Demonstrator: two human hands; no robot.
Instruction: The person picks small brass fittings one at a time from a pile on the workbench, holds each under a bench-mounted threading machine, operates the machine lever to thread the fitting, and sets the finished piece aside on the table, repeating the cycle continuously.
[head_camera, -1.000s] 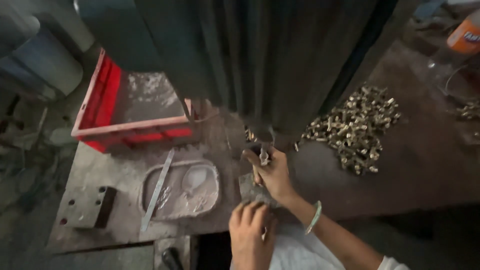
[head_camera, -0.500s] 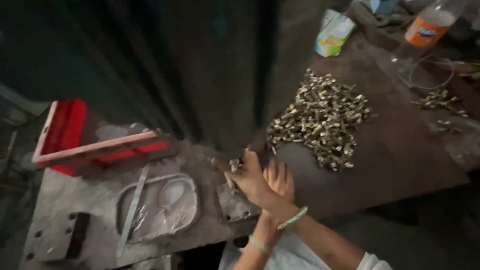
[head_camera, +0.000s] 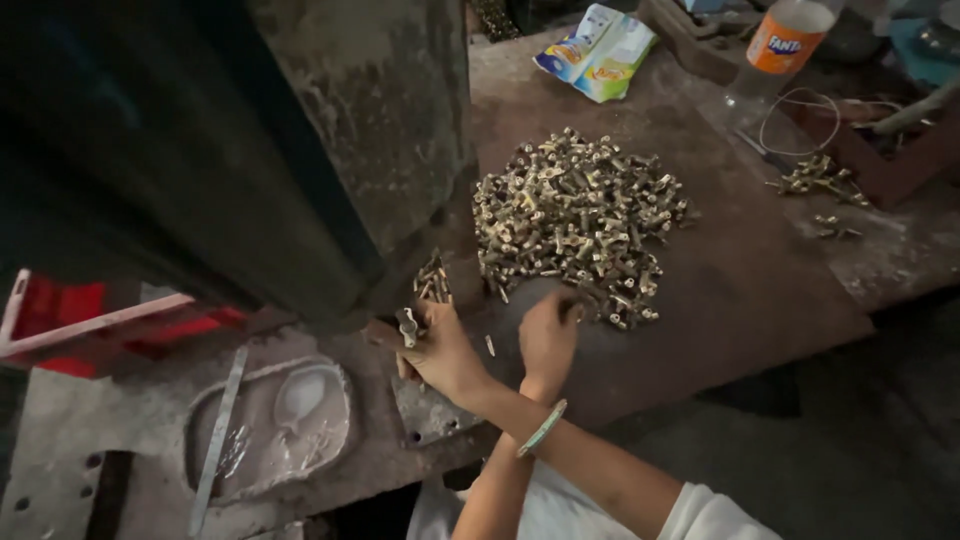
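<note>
Right hand (head_camera: 440, 352), at about 7 o'clock from the frame's centre, is clamped on a small brass-coloured metal part (head_camera: 408, 326), the wrist wearing a pale green bangle (head_camera: 541, 429). Left hand (head_camera: 548, 335) crosses beside it, fingers curled together on the 7 o'clock edge of a heap; whether they pinch a piece cannot be told. A dark, worn machine column (head_camera: 300, 150) fills the view from 9 to 12 o'clock. The brown desk (head_camera: 760, 300) spreads from 12 to 4 o'clock. At its centre lies the large heap of brass-coloured parts (head_camera: 575, 215). A red tray (head_camera: 70, 310) sits at 9 o'clock, a grey oval metal dish (head_camera: 270, 425) at 8 o'clock. An orange-labelled plastic bottle (head_camera: 790, 45) and a crumpled snack packet (head_camera: 597, 50) rest near 1 o'clock.
</note>
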